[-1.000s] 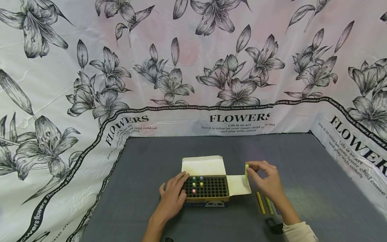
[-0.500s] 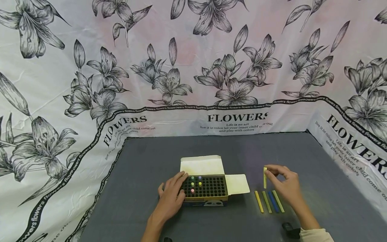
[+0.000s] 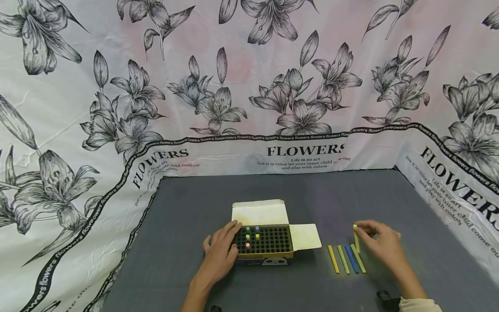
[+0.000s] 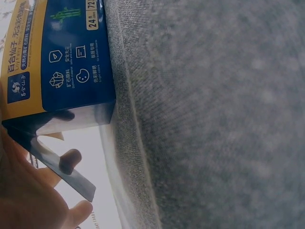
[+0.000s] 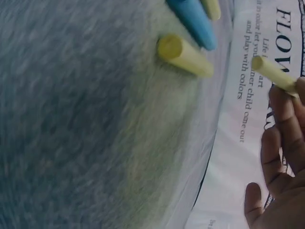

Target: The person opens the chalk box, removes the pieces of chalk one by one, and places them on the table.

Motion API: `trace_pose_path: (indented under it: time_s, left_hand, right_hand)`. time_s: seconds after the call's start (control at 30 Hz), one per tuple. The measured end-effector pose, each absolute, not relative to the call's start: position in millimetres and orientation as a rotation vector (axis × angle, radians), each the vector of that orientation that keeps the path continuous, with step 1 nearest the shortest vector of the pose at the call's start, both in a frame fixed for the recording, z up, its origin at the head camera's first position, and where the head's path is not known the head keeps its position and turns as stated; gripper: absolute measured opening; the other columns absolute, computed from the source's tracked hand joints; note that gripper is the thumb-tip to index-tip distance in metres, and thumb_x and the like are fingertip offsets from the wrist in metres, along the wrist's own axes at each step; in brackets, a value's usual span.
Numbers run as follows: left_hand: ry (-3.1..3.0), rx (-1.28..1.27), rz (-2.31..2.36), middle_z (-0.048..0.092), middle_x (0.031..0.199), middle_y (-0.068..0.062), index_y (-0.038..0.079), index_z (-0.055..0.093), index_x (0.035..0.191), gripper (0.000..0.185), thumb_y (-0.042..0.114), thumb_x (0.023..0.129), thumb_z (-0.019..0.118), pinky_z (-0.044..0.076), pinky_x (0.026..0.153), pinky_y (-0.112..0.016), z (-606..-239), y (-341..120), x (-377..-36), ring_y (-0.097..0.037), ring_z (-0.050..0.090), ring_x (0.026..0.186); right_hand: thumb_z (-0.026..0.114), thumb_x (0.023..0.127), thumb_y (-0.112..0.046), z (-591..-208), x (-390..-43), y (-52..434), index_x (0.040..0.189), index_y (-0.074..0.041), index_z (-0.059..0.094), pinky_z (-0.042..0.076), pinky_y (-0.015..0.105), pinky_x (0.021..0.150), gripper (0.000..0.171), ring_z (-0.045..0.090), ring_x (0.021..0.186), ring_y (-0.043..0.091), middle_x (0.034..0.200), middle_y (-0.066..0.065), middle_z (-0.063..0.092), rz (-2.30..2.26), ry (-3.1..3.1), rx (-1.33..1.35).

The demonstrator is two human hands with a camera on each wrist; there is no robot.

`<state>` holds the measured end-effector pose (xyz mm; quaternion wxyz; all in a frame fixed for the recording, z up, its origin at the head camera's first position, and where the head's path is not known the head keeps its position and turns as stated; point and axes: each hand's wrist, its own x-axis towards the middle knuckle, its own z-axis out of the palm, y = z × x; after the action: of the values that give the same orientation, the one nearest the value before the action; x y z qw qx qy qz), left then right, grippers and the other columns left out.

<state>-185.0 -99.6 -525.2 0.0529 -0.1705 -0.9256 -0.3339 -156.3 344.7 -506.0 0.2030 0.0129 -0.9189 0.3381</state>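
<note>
A chalk box stands with its lid and right flap folded out. Its black holed insert bears several coloured chalk sticks at the left. My left hand holds the box's left end, thumb at the top edge, and in the left wrist view its fingers lie about the side flap. My right hand pinches a yellow chalk stick near its upper end, tilted over the table. Just left of it lie a yellow stick, a green stick, a blue stick and a yellow-green stick, side by side.
The grey cloth covers the table, with faint chalk dust at the right. A white flower-printed sheet rises behind and at both sides. A dark object shows at the bottom edge.
My right hand has carried the yellow chalk from beside the box flap rightward, then down to the far end of the chalk row. My left hand stays on the box.
</note>
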Motion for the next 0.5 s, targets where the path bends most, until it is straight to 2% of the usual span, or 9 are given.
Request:
trace_pose_path:
  time_s: [0.1,0.3,0.4,0.5]
  left_hand:
    - [-2.810,-0.519,-1.017,0.038,0.163,0.000,0.024,0.046,0.155,0.055,0.012,0.101,0.045,0.012,0.110,-0.076,-524.7,-99.3,-184.5,-0.036,0.039,0.146]
    - [-2.805,-0.520,-1.029,0.039,0.163,-0.001,0.023,0.046,0.155,0.054,0.012,0.101,0.045,0.010,0.111,-0.076,-524.1,-99.2,-184.0,-0.036,0.038,0.146]
    - [-2.806,-0.522,-1.025,0.039,0.163,-0.001,0.023,0.045,0.155,0.054,0.013,0.102,0.045,0.011,0.110,-0.077,-523.5,-99.2,-183.9,-0.037,0.038,0.147]
    - [-2.808,-0.522,-1.027,0.039,0.163,-0.001,0.023,0.045,0.155,0.055,0.012,0.102,0.045,0.011,0.110,-0.077,-523.6,-99.4,-183.6,-0.037,0.038,0.147]
  right_hand:
    - [0.071,0.095,-0.024,-505.9,-154.2,351.1,0.109,-0.006,0.076,0.027,0.065,0.087,0.023,0.055,0.071,-0.009,0.088,0.008,0.077,0.956,-2.697,-0.045]
    - [0.066,0.099,-0.031,-505.3,-154.1,361.3,0.112,-0.005,0.074,0.030,0.058,0.081,0.030,0.065,0.078,0.018,0.094,0.011,0.078,0.925,-2.918,-0.137]
    - [0.066,0.098,-0.033,-505.3,-155.6,364.9,0.111,-0.005,0.075,0.031,0.060,0.080,0.032,0.067,0.081,0.024,0.095,0.011,0.078,0.901,-3.002,-0.163]
    - [0.065,0.098,-0.033,-505.7,-157.0,366.8,0.108,-0.005,0.075,0.033,0.061,0.078,0.032,0.067,0.081,0.025,0.094,0.010,0.078,0.866,-3.062,-0.170]
